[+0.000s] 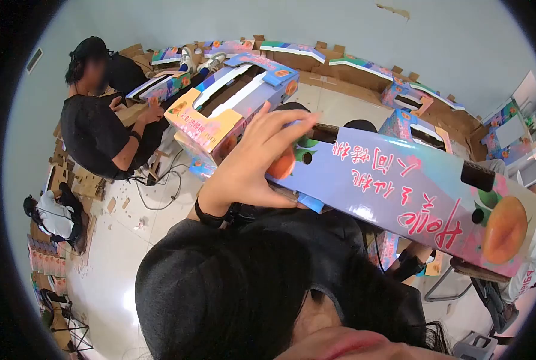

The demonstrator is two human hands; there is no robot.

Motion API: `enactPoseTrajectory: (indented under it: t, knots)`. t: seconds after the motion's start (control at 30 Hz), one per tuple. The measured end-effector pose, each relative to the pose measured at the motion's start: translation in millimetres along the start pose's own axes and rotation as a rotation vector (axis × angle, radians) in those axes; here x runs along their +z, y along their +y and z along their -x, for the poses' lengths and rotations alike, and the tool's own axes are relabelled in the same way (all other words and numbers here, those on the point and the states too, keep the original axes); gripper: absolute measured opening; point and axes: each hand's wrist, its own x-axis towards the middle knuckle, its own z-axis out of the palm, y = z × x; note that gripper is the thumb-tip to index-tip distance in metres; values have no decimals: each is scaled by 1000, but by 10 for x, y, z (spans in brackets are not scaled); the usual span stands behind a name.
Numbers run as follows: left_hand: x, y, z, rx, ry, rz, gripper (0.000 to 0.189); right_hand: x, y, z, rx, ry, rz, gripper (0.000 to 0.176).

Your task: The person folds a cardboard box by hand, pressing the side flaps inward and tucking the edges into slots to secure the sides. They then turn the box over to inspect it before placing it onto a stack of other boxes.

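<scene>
My left hand [250, 165] grips the near-left end of a long peach carton [382, 180], fingers over the top edge and thumb along the lower edge. The carton is held up across my front, tilted down to the right, its blue-pink printed face toward me with the lettering upside down and peaches at both ends. Dark handle slots show along its upper edge. Beyond my left hand stands another peach carton [232, 102] with an open slot in its top. Below the held carton a forearm with a black band is partly visible; my right hand's fingers are hidden.
At left, a seated person in black [100, 114] handles a carton [160, 87]. Another person [58, 210] sits farther left beside cardboard scraps. Several cartons [364, 66] line the wall, a cable [160, 207] lies on the floor, and a metal stool leg [445, 291] stands at lower right.
</scene>
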Motion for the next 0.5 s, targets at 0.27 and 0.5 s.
enactPoseTrajectory:
  t: [0.27, 0.5]
  knots:
    - [124, -174, -15, -24, 167, 11, 117, -93, 16, 6, 148, -126, -121, 49]
    - [227, -539, 93, -114, 277, 254, 119, 252, 511, 47, 500, 0, 573, 63]
